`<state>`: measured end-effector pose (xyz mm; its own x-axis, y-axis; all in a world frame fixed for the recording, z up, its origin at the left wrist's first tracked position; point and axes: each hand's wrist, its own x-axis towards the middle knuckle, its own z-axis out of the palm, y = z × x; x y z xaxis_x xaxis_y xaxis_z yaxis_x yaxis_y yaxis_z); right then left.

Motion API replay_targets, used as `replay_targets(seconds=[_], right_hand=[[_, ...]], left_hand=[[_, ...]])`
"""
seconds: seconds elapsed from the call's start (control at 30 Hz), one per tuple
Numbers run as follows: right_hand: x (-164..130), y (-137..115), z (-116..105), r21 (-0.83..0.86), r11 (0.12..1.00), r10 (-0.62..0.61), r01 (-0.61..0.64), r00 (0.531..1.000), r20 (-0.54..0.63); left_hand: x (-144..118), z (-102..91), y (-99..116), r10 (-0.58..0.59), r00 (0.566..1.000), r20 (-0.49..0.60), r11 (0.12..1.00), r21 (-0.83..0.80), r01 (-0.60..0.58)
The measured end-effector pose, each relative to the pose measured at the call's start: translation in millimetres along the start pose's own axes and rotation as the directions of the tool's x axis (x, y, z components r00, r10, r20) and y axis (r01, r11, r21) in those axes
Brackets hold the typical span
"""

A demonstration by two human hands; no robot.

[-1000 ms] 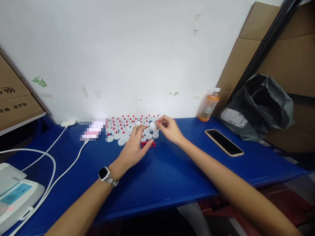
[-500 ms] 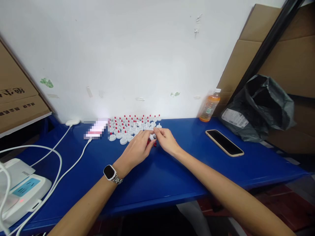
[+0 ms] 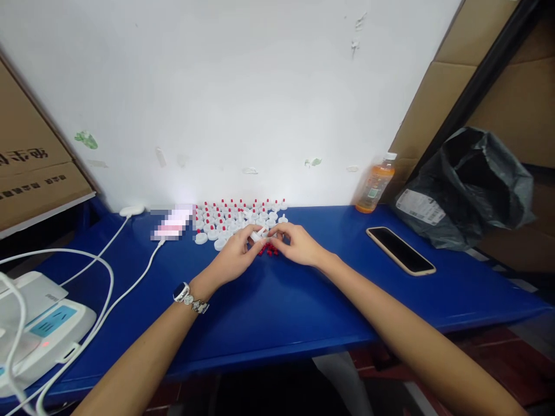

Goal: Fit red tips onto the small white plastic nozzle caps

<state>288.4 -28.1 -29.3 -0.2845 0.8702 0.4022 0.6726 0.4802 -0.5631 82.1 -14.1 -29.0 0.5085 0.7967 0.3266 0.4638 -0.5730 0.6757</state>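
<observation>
Hands are meeting over the blue table (image 3: 303, 312): the left hand (image 3: 234, 258) is pinching a white cap (image 3: 259, 234), the right hand (image 3: 297, 244) seemingly gripping its other end, just above loose red pieces (image 3: 269, 249) beside rows of caps (image 3: 236, 216).

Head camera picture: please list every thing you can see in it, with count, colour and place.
table: one, blue, along the white wall
caps: many, white with red tips, by the wall
red pieces: several, under the hands
white cap: one, between both hands' fingertips
bottle: one, orange, right of the caps
phone: one, dark, face up, at right
bag: one, black, far right
cardboard boxes: brown, both sides
device: one, white, with cables, at left
left hand: watch on its wrist
right hand: bare
</observation>
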Motion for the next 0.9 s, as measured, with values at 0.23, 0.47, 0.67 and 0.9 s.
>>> replay_targets(seconds=[0.23,0.47,0.67,0.9], right_hand=[[-28.7,24.1,-41.9,-0.131,0.942,0.291,-0.308,0.948,-0.132],[-50.6,39.9,-41.0,-0.258,0.913,0.324,-0.315,0.946,-0.009],[-38.7,35.1,-32.2,-0.137,0.963,0.241,-0.232,0.969,0.056],[-5.1,-5.7,-9.2,0.061,0.997,0.040,-0.043,0.998,0.055]], left_hand=[[-2.8,8.4,8.4,0.044,0.997,0.063,0.998,0.030,-0.046],[-2.8,15.9,15.2,0.057,0.995,0.080,0.998,0.010,-0.058],[-2.2,10.7,13.3,0.029,0.996,0.082,0.999,0.024,-0.031],[-1.9,4.7,1.2,0.006,1.000,0.018,0.999,0.054,-0.007]])
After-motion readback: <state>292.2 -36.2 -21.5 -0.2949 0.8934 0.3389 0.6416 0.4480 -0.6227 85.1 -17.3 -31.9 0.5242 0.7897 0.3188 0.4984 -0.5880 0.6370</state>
